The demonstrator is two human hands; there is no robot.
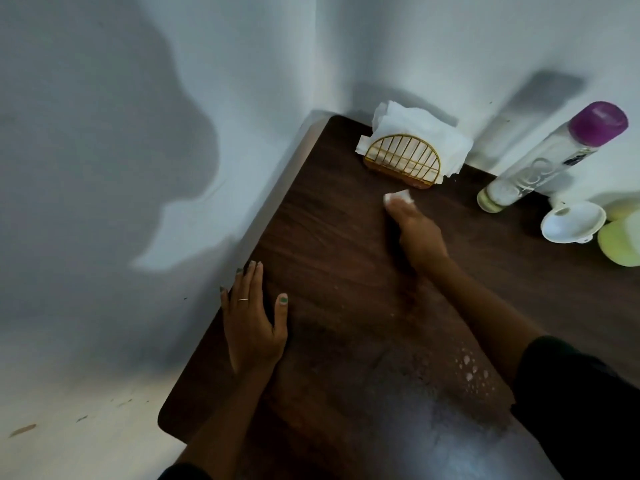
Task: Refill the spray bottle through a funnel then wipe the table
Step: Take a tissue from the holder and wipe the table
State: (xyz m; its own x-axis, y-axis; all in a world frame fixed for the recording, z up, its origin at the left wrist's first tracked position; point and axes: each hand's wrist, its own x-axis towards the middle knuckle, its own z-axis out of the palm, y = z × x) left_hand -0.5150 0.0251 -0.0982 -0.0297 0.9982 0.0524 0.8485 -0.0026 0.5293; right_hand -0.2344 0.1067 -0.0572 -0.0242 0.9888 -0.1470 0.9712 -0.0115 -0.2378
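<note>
My right hand (414, 230) reaches across the dark wooden table (346, 271) and holds a wad of white tissue (398, 196) down on the wood, just in front of the napkin holder. My left hand (254, 317) lies flat near the table's left edge, fingers straight. A clear bottle with a purple cap (550, 157) stands at the back right. Beside the bottle lies a white funnel (571, 221). Several water drops (471, 370) sit on the wood near my right forearm.
A gold wire napkin holder (403, 159) stuffed with white tissues stands in the back corner. Two pale green rounded objects (620, 242) sit at the right edge of view. White walls close in behind the table, and the floor lies to its left.
</note>
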